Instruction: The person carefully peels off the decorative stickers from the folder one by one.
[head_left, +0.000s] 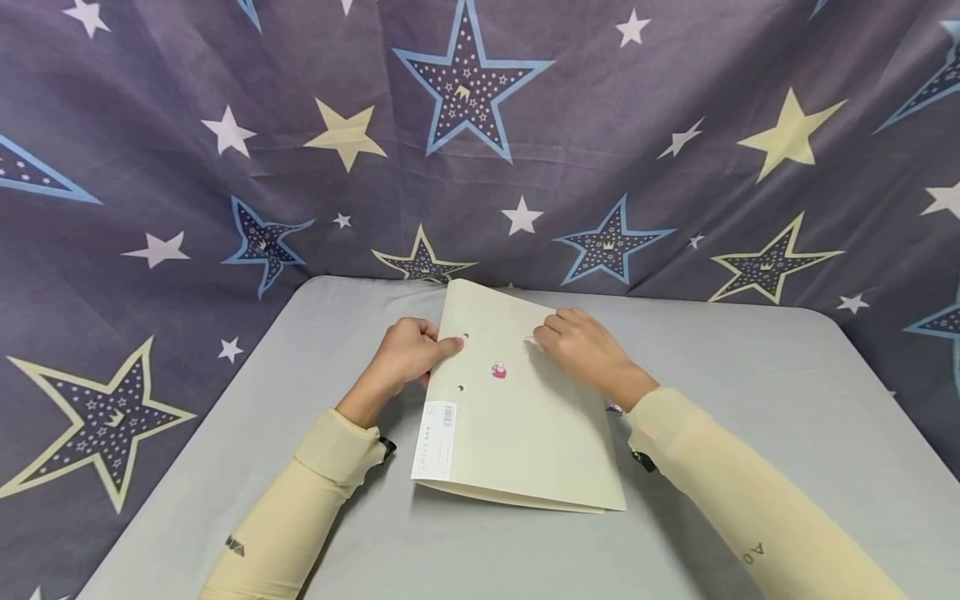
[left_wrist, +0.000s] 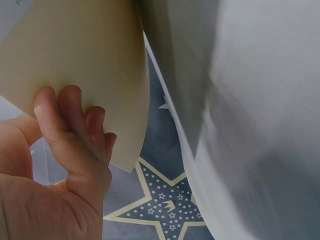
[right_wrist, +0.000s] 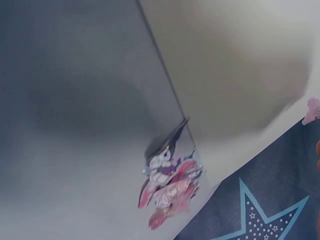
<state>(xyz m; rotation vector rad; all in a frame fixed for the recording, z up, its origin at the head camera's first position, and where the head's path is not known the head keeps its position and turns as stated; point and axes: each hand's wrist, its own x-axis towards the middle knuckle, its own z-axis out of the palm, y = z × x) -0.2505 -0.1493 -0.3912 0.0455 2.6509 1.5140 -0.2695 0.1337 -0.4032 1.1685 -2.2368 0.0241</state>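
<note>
A cream file folder (head_left: pixel 540 442) stands tilted on the bed-like grey surface, its cover facing up. It has two punched holes, a white label (head_left: pixel 435 440) and a small pink cartoon sticker (head_left: pixel 498 369). My left hand (head_left: pixel 408 354) grips the folder's left edge, thumb on the cover, fingers (left_wrist: pixel 70 125) behind it. Over the upper right of the cover, my right hand (head_left: pixel 585 346) pinches a small sticker, seen as a pink piece (right_wrist: pixel 312 111) at the right wrist view's edge. Most of that hand is outside the right wrist view.
Colourful cartoon stickers (right_wrist: pixel 172 185) lie on the grey surface (head_left: pixel 750 433) by the folder's right edge, partly hidden by my right wrist in the head view. A dark star-patterned curtain (head_left: pixel 465 183) hangs behind and at both sides.
</note>
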